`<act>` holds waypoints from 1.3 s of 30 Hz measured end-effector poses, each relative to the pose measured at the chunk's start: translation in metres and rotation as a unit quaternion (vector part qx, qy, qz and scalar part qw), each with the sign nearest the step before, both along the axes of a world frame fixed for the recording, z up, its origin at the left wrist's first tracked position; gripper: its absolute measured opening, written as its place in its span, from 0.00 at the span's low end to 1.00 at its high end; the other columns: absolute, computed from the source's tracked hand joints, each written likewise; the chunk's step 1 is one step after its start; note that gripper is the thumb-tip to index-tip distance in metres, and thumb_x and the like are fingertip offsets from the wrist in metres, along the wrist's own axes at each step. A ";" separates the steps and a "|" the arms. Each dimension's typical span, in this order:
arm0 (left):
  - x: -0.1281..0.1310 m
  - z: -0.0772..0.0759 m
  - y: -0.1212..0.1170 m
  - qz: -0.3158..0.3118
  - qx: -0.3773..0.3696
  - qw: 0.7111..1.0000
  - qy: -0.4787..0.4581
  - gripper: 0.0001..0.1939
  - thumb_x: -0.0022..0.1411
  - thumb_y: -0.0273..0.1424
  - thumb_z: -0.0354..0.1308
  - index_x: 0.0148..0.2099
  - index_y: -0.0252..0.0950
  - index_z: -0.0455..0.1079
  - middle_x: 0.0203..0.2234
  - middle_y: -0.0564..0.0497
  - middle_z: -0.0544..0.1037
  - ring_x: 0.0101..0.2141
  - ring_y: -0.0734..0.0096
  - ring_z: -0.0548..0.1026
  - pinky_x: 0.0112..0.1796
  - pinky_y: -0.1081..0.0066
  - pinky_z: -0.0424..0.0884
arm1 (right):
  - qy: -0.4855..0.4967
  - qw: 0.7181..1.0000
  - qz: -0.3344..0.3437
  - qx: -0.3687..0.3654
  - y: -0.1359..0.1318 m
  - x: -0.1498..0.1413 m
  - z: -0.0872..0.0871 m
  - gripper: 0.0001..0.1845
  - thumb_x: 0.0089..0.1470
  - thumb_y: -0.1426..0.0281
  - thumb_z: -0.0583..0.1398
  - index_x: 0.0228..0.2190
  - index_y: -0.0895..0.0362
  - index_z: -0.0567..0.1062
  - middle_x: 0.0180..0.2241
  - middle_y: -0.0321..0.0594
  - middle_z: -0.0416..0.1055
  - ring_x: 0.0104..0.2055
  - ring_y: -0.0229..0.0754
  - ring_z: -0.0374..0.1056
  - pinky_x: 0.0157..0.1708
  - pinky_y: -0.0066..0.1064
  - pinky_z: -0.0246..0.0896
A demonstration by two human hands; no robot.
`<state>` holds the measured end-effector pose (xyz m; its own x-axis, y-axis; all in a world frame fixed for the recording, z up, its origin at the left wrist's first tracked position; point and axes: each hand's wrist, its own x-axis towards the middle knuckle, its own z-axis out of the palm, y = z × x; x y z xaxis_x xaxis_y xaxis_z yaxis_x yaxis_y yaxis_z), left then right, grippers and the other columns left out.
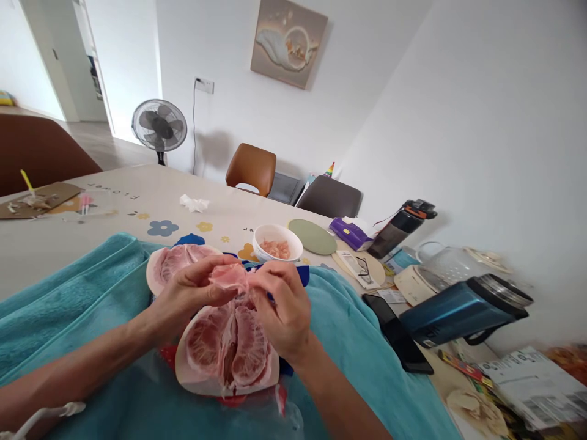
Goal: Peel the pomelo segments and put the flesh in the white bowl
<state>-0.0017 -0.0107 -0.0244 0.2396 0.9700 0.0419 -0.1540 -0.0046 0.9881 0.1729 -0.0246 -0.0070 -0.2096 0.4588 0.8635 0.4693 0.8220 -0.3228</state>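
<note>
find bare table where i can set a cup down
Bare table shows between the teal towel and cardboard, and between the crumpled tissue and white bowl. The right side is crowded around the phone and blue flask.

Home dining area: chairs (251, 168), fan (160, 125), wall picture (290, 41).

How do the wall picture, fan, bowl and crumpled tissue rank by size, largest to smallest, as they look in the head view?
1. Wall picture
2. Fan
3. Bowl
4. Crumpled tissue
</note>
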 end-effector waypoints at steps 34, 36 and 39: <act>-0.007 -0.007 0.004 0.121 0.553 0.775 0.283 0.18 0.61 0.23 0.59 0.54 0.39 0.67 0.44 0.46 0.77 0.45 0.66 0.75 0.47 0.66 0.72 | -0.174 0.957 -0.041 -0.228 -0.018 0.002 0.020 0.15 0.63 0.75 0.49 0.43 0.62 0.74 0.36 0.46 0.71 0.37 0.43 0.69 0.36 0.34 0.64; -0.007 -0.004 0.002 0.107 0.535 0.794 0.268 0.18 0.61 0.22 0.59 0.53 0.39 0.69 0.44 0.46 0.77 0.44 0.67 0.76 0.46 0.68 0.72 | -0.230 0.950 -0.081 -0.196 -0.019 0.002 0.019 0.17 0.63 0.77 0.47 0.42 0.64 0.74 0.34 0.47 0.69 0.33 0.43 0.67 0.31 0.34 0.62; -0.006 0.000 -0.001 0.083 0.478 0.847 0.219 0.16 0.60 0.24 0.61 0.50 0.40 0.73 0.43 0.48 0.79 0.44 0.68 0.77 0.45 0.71 0.74 | -0.205 0.955 -0.054 -0.208 -0.017 0.002 0.019 0.15 0.61 0.78 0.48 0.38 0.63 0.74 0.30 0.43 0.68 0.30 0.41 0.65 0.29 0.32 0.60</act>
